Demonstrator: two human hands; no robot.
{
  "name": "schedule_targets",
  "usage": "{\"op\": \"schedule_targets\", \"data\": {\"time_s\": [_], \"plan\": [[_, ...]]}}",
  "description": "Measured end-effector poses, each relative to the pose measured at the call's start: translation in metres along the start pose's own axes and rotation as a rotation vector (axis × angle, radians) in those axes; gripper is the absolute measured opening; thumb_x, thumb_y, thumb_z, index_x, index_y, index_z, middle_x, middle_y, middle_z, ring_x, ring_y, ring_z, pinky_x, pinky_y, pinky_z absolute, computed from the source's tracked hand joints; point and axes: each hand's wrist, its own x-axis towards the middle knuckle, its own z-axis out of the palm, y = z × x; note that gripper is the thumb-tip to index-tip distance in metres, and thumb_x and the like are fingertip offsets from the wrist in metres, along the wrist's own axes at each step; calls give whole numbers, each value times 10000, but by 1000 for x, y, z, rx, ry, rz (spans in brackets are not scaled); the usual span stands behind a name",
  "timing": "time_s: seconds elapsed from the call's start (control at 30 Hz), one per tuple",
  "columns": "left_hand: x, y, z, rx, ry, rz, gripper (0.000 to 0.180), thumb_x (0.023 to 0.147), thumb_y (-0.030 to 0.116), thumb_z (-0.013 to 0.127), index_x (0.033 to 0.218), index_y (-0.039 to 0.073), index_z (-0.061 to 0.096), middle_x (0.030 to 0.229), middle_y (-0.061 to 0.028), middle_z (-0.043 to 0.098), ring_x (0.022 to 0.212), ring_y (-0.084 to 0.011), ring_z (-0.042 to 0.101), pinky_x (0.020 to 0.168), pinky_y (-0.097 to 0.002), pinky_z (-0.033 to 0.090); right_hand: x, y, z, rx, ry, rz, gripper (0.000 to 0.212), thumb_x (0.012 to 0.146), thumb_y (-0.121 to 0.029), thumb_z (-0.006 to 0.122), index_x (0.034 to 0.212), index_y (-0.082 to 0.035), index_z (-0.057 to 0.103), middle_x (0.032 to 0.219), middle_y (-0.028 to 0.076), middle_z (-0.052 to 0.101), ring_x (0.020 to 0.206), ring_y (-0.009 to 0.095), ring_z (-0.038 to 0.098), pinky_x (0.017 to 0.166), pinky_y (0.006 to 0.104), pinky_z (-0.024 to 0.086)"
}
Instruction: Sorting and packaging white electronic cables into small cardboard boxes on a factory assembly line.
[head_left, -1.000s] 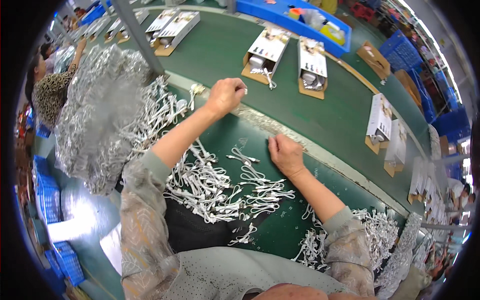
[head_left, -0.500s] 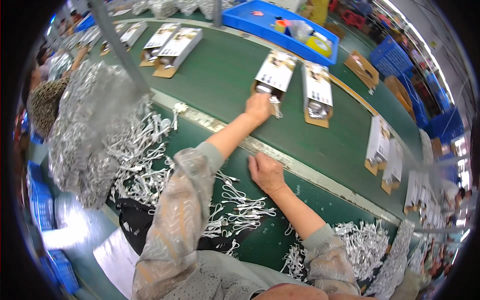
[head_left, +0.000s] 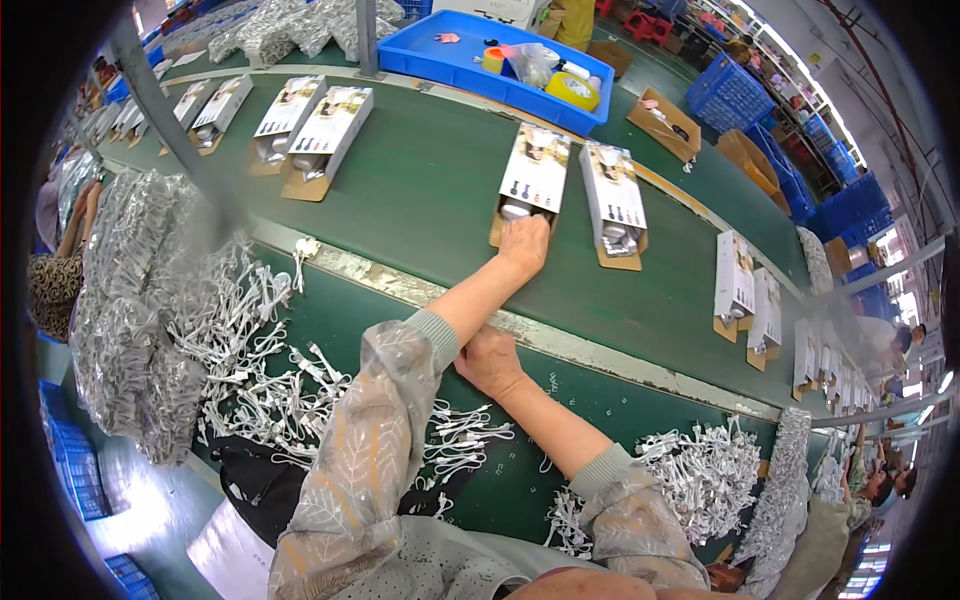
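Observation:
My left hand (head_left: 525, 245) reaches over the conveyor to the near, open end of a white printed box (head_left: 537, 172). Its fingers are closed and bent into the opening, so their tips and anything in them are hidden. A rounded silvery-white item (head_left: 515, 209) shows in the box mouth beside the fingers. My right hand (head_left: 490, 362) is curled closed below my left forearm, near the belt's pale edge; what it holds, if anything, is hidden. Bundled white cables (head_left: 465, 437) lie on the green table nearest it.
Another open box (head_left: 613, 200) stands just right on the green belt (head_left: 430, 190), with several more along it. A blue tray (head_left: 480, 75) sits beyond. Cable heaps (head_left: 700, 470) and a large plastic-wrapped stack (head_left: 135, 320) flank me. A metal post (head_left: 165, 110) rises at left.
The white cable that showed at my left hand is out of sight, and that hand is at the box mouth. My right hand has drawn in under the left forearm. The view has shifted.

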Motion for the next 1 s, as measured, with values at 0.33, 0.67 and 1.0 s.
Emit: {"op": "schedule_targets", "data": {"time_s": [0.33,0.67,1.0], "plan": [[-63,-75,-181,148,276,66,366,685,255,693,967,46,587,915,-149,596,900,-327,568,788,-432,458,-4,4,-4,-30,69,-14,198,825,-168,594,688,-67,491,604,118,557,526,289,572,470,391,450],[-205,-109,-224,376,-130,-359,304,750,273,640,976,73,601,1177,-130,482,1108,-320,442,906,-474,393,-7,-6,-10,-80,43,9,231,839,-179,577,670,-70,465,610,112,546,550,288,570,496,383,454],[-205,-46,-250,-97,54,-89,106,744,156,667,799,67,690,892,-107,626,806,-293,584,731,-380,470,6,-5,-3,-104,45,-6,227,830,-184,588,671,-72,470,602,112,550,525,293,563,478,386,449]]}}
